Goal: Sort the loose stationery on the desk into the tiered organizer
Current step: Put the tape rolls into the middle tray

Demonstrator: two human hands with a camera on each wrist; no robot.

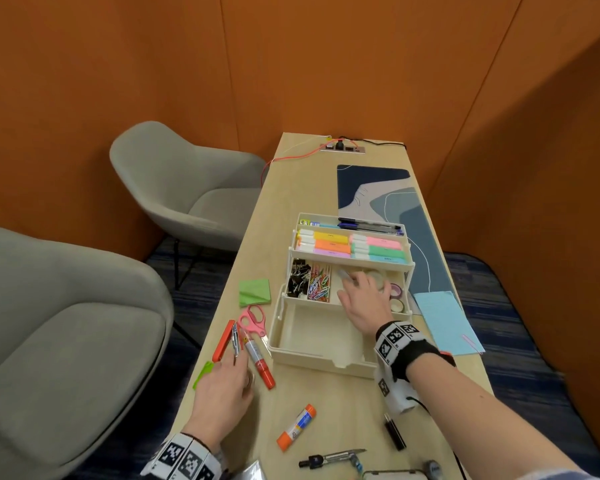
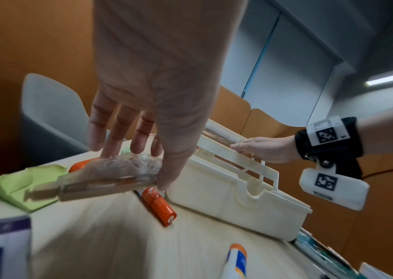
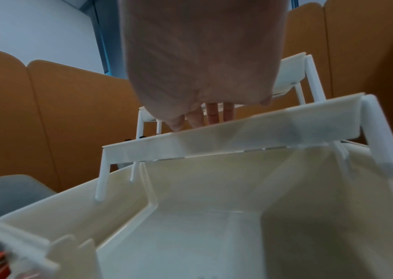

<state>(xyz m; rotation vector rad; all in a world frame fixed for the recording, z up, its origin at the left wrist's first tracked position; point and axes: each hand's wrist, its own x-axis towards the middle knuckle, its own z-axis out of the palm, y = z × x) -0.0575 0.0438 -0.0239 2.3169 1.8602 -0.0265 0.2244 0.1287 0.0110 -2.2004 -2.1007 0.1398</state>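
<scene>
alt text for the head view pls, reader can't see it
Right hand reaches into the middle tier of a cream tiered organizer on a wooden desk; left hand rests beside a red marker and pink scissors. A glue stick lies nearer the camera.

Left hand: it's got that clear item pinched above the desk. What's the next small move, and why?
Probably carry the clear item right, over the rim of the bottom tray, and set it down there. The left hand already pinches it off the desk, that tray lies bare and nearest, and the right hand fills the middle tier.
</scene>
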